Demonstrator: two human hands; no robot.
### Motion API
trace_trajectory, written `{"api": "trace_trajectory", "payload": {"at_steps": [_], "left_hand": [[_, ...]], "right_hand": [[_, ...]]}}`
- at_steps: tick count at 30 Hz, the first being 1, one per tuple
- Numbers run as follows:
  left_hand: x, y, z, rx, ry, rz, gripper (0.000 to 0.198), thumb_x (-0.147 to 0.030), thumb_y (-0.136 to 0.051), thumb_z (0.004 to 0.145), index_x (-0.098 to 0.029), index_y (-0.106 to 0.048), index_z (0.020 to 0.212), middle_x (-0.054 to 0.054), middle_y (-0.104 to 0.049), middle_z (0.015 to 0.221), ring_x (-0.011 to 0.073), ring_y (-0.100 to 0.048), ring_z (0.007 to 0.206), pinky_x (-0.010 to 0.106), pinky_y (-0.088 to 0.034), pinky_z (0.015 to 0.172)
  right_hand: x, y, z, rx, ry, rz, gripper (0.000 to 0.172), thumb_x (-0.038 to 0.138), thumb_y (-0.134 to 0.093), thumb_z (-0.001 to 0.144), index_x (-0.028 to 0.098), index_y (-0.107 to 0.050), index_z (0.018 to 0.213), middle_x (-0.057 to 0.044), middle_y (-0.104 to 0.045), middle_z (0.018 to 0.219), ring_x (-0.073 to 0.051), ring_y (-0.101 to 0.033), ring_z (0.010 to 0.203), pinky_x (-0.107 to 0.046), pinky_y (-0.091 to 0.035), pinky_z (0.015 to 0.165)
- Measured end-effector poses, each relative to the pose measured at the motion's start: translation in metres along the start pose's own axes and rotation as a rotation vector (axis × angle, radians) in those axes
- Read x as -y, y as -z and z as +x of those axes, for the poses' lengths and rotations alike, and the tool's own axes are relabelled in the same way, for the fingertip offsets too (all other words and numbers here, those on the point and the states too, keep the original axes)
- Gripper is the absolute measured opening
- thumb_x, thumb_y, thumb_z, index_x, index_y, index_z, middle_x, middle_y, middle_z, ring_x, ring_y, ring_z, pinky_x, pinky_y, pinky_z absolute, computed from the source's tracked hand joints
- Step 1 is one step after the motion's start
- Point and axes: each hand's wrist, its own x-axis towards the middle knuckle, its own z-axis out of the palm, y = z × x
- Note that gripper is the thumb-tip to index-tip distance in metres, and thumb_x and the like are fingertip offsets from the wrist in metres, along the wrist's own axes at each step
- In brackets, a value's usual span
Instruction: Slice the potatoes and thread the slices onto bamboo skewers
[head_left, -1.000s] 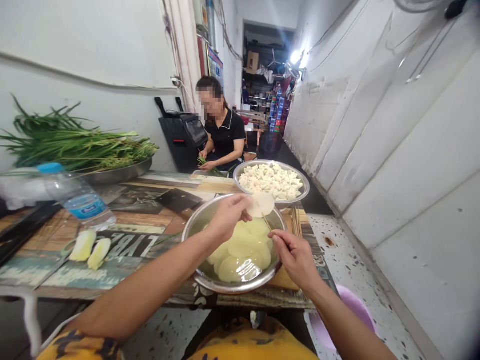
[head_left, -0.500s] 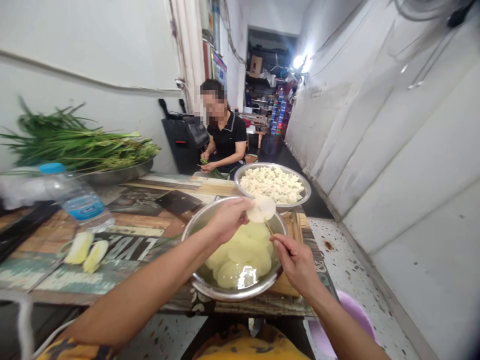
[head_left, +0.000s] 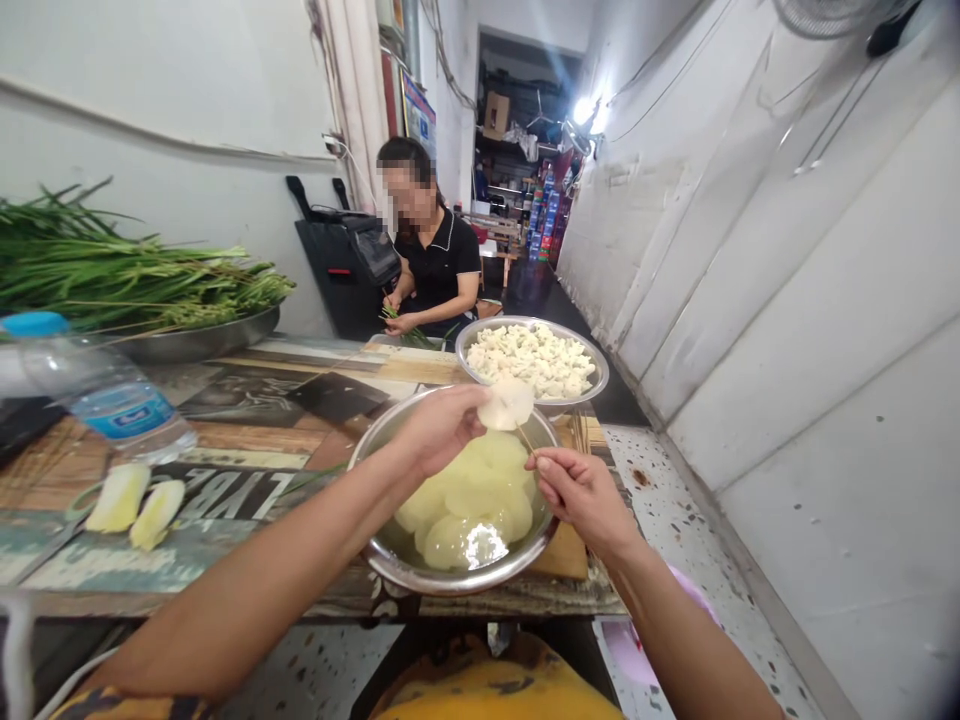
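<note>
While the left hand (head_left: 450, 425) pinches a slice (head_left: 507, 404) over the near bowl (head_left: 459, 580), the right hand (head_left: 577, 497) grips a stick (head_left: 526, 439). Skewering seems underway; the next push likely needs steady alignment.

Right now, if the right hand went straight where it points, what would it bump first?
Probably the slice in the left hand: the stick in the right hand leads up to it. Depth is hard to judge from one view.

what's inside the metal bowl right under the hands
The bowl holds pale round slices, overlapping in water. The slices hide the bottom beneath them, and the left forearm covers part of the left side.
</note>
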Motion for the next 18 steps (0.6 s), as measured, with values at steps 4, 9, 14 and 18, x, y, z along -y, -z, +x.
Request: {"api": "trace_trajectory", "payload": {"at_steps": [4, 9, 14, 18], "left_hand": [[-0.002, -0.003, -0.002, 0.03, 0.022, -0.019, 0.008, -0.015, -0.062, 0.063, -0.009, -0.063, 0.067, 0.005, -0.062, 0.063, 0.0099, -0.055, 0.056, 0.02, -0.042, 0.053], [0.006, -0.007, -0.006, 0.118, 0.032, 0.075, 0.011, -0.02, -0.066, 0.061, -0.01, -0.06, 0.061, 0.002, -0.057, 0.058, 0.0086, -0.049, 0.051, 0.021, -0.037, 0.05], [0.013, -0.001, -0.005, 0.07, -0.151, 0.158, 0.016, -0.027, -0.067, 0.064, -0.011, -0.063, 0.066, 0.001, -0.057, 0.062, 0.0072, -0.047, 0.054, 0.02, -0.033, 0.052], [0.015, 0.001, -0.003, 0.029, -0.149, 0.161, 0.018, -0.029, -0.069, 0.062, -0.012, -0.065, 0.067, 0.002, -0.061, 0.064, 0.0088, -0.05, 0.057, 0.022, -0.035, 0.055]], "right_hand": [[-0.002, -0.004, 0.002, -0.04, 0.118, -0.165, 0.027, 0.039, -0.053, 0.082, 0.014, -0.062, 0.086, 0.006, -0.039, 0.05, -0.006, -0.032, 0.044, -0.02, -0.023, 0.041], [0.003, -0.007, 0.008, -0.126, 0.176, -0.232, 0.026, 0.039, -0.053, 0.081, 0.014, -0.063, 0.084, 0.005, -0.042, 0.051, -0.007, -0.036, 0.044, -0.02, -0.027, 0.041], [0.006, 0.0, -0.002, -0.101, 0.1, -0.256, 0.029, 0.041, -0.053, 0.08, 0.015, -0.062, 0.089, 0.003, -0.05, 0.055, -0.008, -0.042, 0.04, -0.021, -0.032, 0.039], [-0.003, 0.011, -0.014, -0.14, 0.13, -0.328, 0.028, 0.038, -0.052, 0.082, 0.016, -0.063, 0.094, 0.003, -0.049, 0.053, -0.009, -0.042, 0.043, -0.021, -0.034, 0.041]]}}
